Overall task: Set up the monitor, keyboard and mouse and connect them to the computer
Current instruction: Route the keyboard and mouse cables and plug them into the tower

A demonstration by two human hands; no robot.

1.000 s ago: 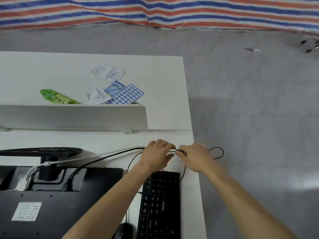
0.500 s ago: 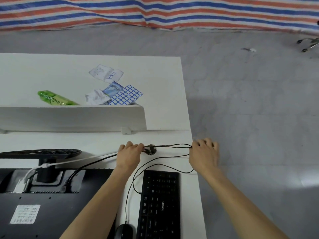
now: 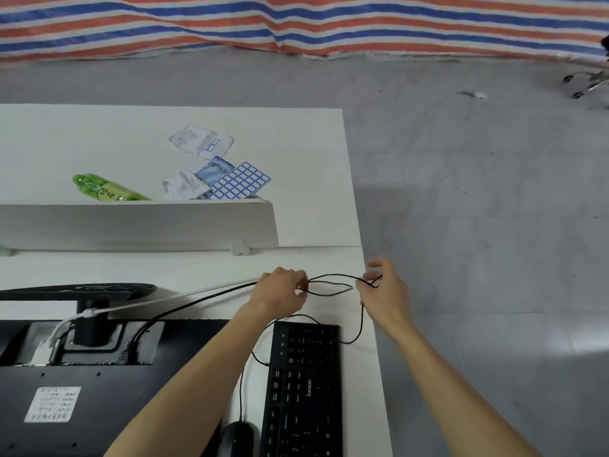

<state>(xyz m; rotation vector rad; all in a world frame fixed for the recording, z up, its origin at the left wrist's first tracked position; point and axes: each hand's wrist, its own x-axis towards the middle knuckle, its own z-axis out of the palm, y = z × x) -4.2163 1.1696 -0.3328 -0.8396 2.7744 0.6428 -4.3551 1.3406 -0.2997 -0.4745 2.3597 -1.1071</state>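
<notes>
Holding a looped thin black cable (image 3: 362,318) stretched between both hands, up at the far right corner of the worktop (image 3: 197,268): that's the picture. The left hand (image 3: 283,288) is curled round the gathered end of the loops, fingers closed on it. The right hand (image 3: 384,291) pinches the other end between thumb and fingertips, out over the worktop's edge. From there the cable drops and curls in behind the top of the keyboard (image 3: 306,390). Whether it belongs to the keyboard or to the mouse (image 3: 235,440) I cannot tell, because the strands cross under the left forearm.

So where does the job stand? The monitor (image 3: 99,397) lies face down at the near left, back up, with its stand base (image 3: 82,287) towards the divider. Two leads are already seated in its back, a white cable (image 3: 171,296) and a thicker black cable (image 3: 184,307), both running off towards the left hand. Keyboard and mouse sit side by side near the right edge. The computer is nowhere in view, so no connection to it can be confirmed. My read is mid-task: leads are being sorted, with plugging into the computer and standing the monitor upright left to do. Beyond the low white divider (image 3: 131,222) lie a green bottle (image 3: 105,189) and a sheet of blue-bordered labels (image 3: 240,184).
</notes>
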